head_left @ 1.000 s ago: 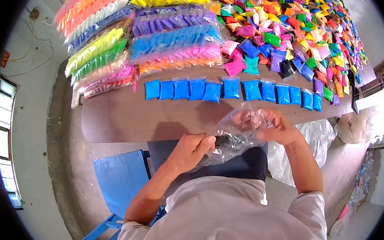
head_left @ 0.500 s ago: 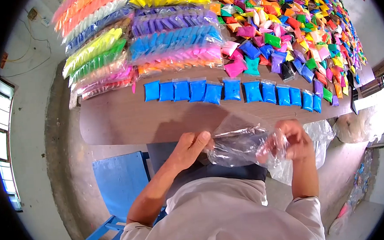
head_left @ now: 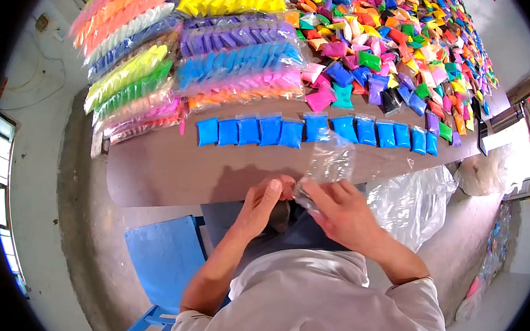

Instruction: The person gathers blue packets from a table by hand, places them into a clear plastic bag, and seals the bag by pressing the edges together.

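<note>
A clear plastic bag [head_left: 332, 160] stands up crumpled over the table's near edge, its upper end in front of the row of blue packets. My right hand [head_left: 342, 212] is closed on the bag's gathered lower end. My left hand [head_left: 260, 207] meets it there, fingers curled against the bunched plastic and thumb pointing up; its exact grip is partly hidden. Beyond both hands, several small blue packets [head_left: 269, 130] lie side by side across the brown table [head_left: 156, 172].
Bagged stacks of coloured packets, such as a blue bundle [head_left: 240, 64], fill the back left. A large heap of loose mixed packets [head_left: 403, 48] covers the back right. A blue chair [head_left: 161, 257] stands at left; clear plastic sheeting [head_left: 410, 205] hangs at right.
My right hand has moved left to meet my left hand. The bag, spread wide between the hands before, is now gathered narrow and points up toward the blue packets.
</note>
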The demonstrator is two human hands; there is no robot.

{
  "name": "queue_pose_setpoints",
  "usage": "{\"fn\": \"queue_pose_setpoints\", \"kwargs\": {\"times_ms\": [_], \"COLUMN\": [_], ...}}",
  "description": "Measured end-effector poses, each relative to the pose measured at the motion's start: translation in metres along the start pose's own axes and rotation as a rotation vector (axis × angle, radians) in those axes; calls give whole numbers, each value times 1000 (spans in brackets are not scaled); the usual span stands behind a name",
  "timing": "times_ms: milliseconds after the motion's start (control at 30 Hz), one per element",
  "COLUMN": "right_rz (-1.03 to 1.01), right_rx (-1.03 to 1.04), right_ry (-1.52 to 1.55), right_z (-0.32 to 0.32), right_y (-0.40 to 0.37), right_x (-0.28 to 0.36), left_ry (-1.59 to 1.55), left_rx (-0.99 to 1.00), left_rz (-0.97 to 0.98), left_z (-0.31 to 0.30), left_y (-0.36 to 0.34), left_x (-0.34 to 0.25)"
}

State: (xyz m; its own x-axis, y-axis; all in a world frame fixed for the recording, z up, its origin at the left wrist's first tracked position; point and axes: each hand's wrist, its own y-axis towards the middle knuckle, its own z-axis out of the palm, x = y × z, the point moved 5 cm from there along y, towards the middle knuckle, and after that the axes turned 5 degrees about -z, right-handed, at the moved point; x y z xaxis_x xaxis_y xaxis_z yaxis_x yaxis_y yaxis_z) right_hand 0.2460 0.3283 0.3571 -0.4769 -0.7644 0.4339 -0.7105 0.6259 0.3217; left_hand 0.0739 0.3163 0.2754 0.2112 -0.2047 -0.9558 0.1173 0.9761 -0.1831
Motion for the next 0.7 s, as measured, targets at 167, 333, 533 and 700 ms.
{"fn": "queue_pose_setpoints", "kwargs": {"times_ms": [167, 333, 533, 700], "right_rz": [-49, -112, -267, 80], "right_rx": [-54, 34, 20, 8], "right_ry": [-111, -240, -293, -5], "right_z": [44, 42, 38, 34], "right_y": [7, 16, 29, 27], "right_x": [-3, 2, 3, -25], "left_ry": [289, 326, 405, 415], "left_rx": [-129, -126, -222, -307], "left_rz": [127, 124, 214, 216], "left_z": [-21, -19, -21, -26], "left_y": [-3, 0, 10, 10], "left_x": [8, 3, -9, -13]}}
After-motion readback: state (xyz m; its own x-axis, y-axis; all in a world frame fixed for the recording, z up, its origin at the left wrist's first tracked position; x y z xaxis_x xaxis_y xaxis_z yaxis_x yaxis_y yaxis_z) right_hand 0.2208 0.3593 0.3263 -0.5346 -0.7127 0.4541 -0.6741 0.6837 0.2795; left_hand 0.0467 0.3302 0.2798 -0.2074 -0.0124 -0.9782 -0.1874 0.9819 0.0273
